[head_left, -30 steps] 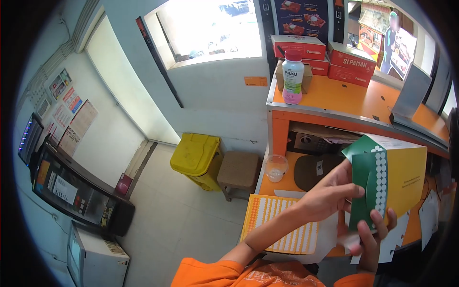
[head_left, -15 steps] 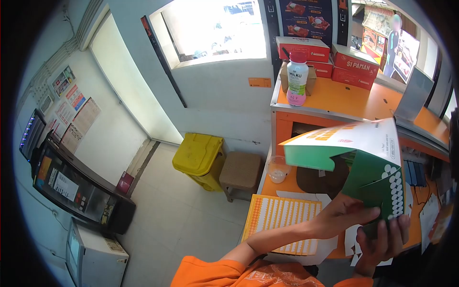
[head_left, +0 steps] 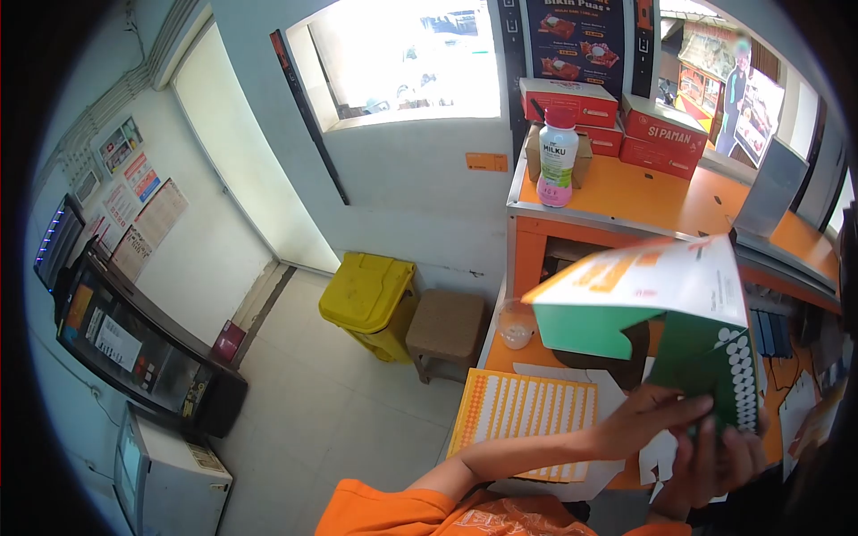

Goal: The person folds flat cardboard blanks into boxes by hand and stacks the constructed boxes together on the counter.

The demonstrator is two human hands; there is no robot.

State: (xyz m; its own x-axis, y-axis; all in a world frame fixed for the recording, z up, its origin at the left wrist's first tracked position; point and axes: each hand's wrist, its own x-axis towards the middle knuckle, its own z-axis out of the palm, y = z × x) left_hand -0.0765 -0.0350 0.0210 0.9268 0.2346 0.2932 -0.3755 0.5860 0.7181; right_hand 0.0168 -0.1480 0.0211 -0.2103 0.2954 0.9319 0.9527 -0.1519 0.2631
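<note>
A folded cardboard box [head_left: 643, 277], white and orange on its upper flap and green elsewhere, is raised over the orange desk. A column of white dots runs down its green right side. My left hand [head_left: 648, 420] grips the lower green edge with thumb and fingers. Close beside it, my right hand [head_left: 719, 460] is closed round the bottom of the same box, its fingers near the dots. Below and left of the box, a sheet with rows of orange and white dots [head_left: 527, 420] lies on the desk. A clear plastic cup [head_left: 516, 326] stands left of the flap.
A pink and white bottle [head_left: 556, 161] stands on the upper counter [head_left: 652, 192], near red boxes [head_left: 663, 134]. Beyond the desk's left edge are a brown stool [head_left: 447, 323] and a yellow bin [head_left: 368, 293]. Cut white paper lies under my hands.
Over the last second the box has turned, and its white and orange flap has swung out to the left. Both hands stay on it, now close together at its lower edge.
</note>
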